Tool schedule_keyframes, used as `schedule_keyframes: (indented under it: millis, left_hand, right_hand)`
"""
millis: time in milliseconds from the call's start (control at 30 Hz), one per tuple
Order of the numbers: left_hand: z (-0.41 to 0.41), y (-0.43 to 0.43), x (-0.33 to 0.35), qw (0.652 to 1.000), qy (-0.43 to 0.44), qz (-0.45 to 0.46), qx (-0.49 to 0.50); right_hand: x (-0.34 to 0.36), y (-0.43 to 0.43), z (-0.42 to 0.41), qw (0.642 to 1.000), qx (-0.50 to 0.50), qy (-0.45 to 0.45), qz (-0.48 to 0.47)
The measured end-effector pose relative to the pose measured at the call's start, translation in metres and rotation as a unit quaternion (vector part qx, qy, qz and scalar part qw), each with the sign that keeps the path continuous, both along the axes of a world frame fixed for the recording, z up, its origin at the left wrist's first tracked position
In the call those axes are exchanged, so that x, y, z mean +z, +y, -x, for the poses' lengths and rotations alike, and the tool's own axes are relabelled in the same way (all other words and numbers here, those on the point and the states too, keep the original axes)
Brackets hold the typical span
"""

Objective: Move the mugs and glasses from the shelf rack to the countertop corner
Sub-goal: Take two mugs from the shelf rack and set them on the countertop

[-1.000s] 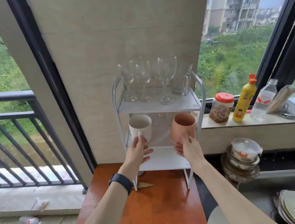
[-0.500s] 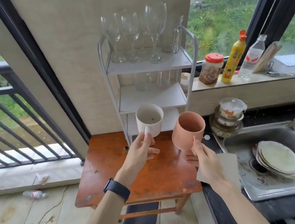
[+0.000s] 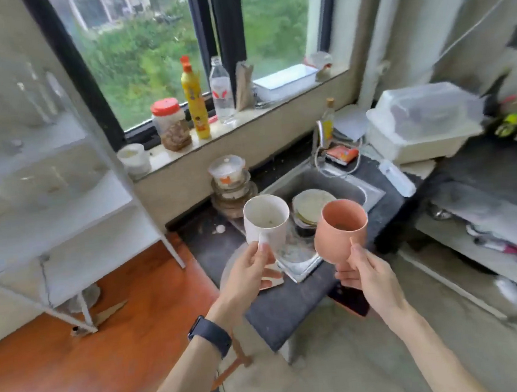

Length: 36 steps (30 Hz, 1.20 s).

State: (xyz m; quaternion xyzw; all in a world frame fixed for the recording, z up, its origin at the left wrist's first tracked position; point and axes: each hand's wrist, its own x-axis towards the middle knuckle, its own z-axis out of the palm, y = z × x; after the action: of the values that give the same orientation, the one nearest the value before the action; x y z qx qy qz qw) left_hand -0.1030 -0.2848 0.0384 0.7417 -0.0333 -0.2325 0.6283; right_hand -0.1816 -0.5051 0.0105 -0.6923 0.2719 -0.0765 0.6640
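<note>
My left hand [image 3: 247,272] grips a white mug [image 3: 266,223] by its handle. My right hand [image 3: 369,275] holds a terracotta mug [image 3: 340,230] by its handle. Both mugs are upright in the air over the near end of the dark countertop [image 3: 287,306], in front of the sink [image 3: 318,184]. The white shelf rack [image 3: 62,219] stands blurred at the left on the orange wooden table [image 3: 86,351]; faint glasses [image 3: 39,96] show on its top shelf.
Plates [image 3: 312,205] lie in the sink. Stacked lidded bowls [image 3: 230,184] sit at its left. A jar [image 3: 171,123], yellow bottle [image 3: 194,100] and water bottle [image 3: 220,89] line the windowsill. A white plastic container [image 3: 422,122] stands at the right corner. Low shelves run along the right.
Both hands have carried the mugs away from the rack to the right. My view has swung right, so the rack is now at the left and the sink ahead.
</note>
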Motion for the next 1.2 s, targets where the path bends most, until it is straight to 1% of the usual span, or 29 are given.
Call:
schedule_keyframes:
  millis: [233,467,600,800,1067,1200]
  left_hand:
    - [0.047,-0.221,0.016,0.986,0.003,0.037,-0.163]
    - [0.128,-0.407,0.033,0.959,-0.001,0.06,-0.277]
    - [0.165,-0.494,0.041,0.939,-0.016,0.062,-0.339]
    - [0.211,-0.617,0.039,0.899,-0.026,0.061,-0.432]
    - [0.266,-0.78,0.025,0.854,-0.006,0.064,-0.516]
    - [0.285,-0.863,0.021,0.841,0.001,0.053,-0.538]
  right_hand:
    - [0.031,-0.183,0.11,0.983,-0.178,-0.026,0.032]
    - [0.06,-0.329,0.227,0.949,-0.305,-0.028,0.071]
    - [0.064,-0.392,0.277,0.93,-0.352,-0.019,0.108]
    - [0.057,-0.466,0.337,0.907,-0.403,-0.039,0.115]
    - [0.052,-0.593,0.385,0.874,-0.47,-0.038,0.119]
    - [0.048,-0.666,0.404,0.857,-0.502,-0.007,0.118]
